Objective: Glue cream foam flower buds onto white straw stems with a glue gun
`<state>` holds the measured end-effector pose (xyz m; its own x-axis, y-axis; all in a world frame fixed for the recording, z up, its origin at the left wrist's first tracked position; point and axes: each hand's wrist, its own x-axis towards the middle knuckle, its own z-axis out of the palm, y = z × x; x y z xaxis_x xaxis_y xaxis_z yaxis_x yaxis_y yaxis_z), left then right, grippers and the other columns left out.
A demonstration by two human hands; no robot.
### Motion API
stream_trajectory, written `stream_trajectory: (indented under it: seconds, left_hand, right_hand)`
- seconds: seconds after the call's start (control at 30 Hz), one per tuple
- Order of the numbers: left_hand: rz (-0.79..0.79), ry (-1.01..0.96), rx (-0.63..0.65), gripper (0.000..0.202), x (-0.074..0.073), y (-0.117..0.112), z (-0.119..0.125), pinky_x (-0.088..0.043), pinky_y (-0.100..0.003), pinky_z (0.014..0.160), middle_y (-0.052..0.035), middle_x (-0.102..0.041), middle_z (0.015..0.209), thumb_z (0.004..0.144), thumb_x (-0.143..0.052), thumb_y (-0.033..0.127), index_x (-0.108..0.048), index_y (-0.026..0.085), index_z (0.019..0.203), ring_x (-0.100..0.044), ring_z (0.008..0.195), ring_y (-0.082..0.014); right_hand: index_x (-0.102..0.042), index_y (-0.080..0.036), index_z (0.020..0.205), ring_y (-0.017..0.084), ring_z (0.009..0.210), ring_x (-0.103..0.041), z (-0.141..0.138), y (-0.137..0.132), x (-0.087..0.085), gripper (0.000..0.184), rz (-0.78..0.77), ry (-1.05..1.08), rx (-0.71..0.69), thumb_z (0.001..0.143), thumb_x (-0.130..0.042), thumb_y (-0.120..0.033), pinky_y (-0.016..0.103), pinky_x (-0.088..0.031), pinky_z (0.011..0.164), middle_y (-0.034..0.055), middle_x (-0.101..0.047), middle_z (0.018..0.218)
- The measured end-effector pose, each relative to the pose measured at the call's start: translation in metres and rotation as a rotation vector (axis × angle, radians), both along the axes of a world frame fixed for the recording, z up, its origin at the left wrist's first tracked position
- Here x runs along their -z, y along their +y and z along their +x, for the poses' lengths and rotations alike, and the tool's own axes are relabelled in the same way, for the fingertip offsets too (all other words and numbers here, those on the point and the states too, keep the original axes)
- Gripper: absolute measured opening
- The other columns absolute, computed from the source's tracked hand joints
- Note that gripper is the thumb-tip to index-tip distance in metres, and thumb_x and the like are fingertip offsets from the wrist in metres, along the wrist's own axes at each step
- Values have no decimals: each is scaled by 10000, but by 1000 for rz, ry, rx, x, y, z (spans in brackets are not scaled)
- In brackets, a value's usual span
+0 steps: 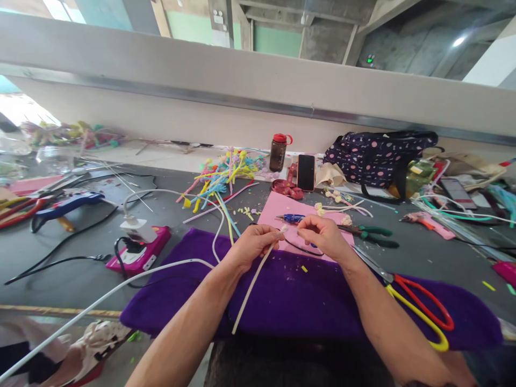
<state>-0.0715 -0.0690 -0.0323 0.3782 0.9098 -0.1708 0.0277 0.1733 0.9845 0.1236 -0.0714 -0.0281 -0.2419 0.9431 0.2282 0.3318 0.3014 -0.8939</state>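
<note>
My left hand (252,244) is closed in a pinch near the top end of a long cream pipe cleaner (253,287) that hangs down toward me over a purple cloth (290,293). My right hand (322,234) is also closed in a pinch, its fingertips at the tip of the same stem, just right of the left hand. Both hands hover above the near edge of a pink sheet (282,207). A blue-handled tool (291,218) lies on the pink sheet right behind the hands.
Red-and-yellow scissors (419,309) lie on the cloth at right, green-handled pliers (373,235) behind them. Colourful pipe cleaners (220,180), a dark bottle (279,152), a phone (306,172) and a dotted bag (377,156) stand farther back. A pink power strip (137,252) with white cables sits left.
</note>
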Motion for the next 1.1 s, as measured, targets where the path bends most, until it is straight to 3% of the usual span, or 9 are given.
stream_trajectory:
  seconds: [0.2,0.37,0.7,0.9,1.1]
  left_hand:
    - [5,-22,2,288,1,0,-1,-253,-166,393,-3,-575,569,671,-659,403,-634,118,704,-364,403,-31]
    - [9,-26,0,281,2,0,-1,-258,-169,392,-6,-585,568,671,-656,399,-634,120,693,-369,397,-32]
    - [13,-22,10,297,2,0,0,-238,-171,385,-4,-566,562,674,-656,404,-622,111,710,-359,395,-32]
    - [30,-15,16,304,0,-1,0,-246,-172,390,4,-553,553,676,-653,419,-600,120,654,-352,398,-33]
    - [46,-11,12,287,0,-1,0,-244,-171,388,13,-553,538,685,-646,408,-604,129,638,-348,386,-26]
  right_hand:
    - [-613,-170,691,97,537,-494,-2,1,9,93,182,-316,-125,749,-544,-144,203,-343,495,-18,-585,622]
    - [-610,-183,739,116,604,-537,-6,4,23,89,311,-509,-133,765,-549,-123,221,-368,570,0,-622,699]
    - [-596,-197,770,136,660,-533,-8,8,36,46,363,-579,-74,803,-565,-200,233,-348,595,17,-606,751]
    - [-622,-201,852,132,682,-547,-5,7,28,119,382,-531,-74,852,-503,-208,229,-373,615,25,-606,787]
    - [-622,-195,768,145,651,-539,-2,6,16,142,409,-406,48,838,-503,-232,245,-377,606,23,-594,725]
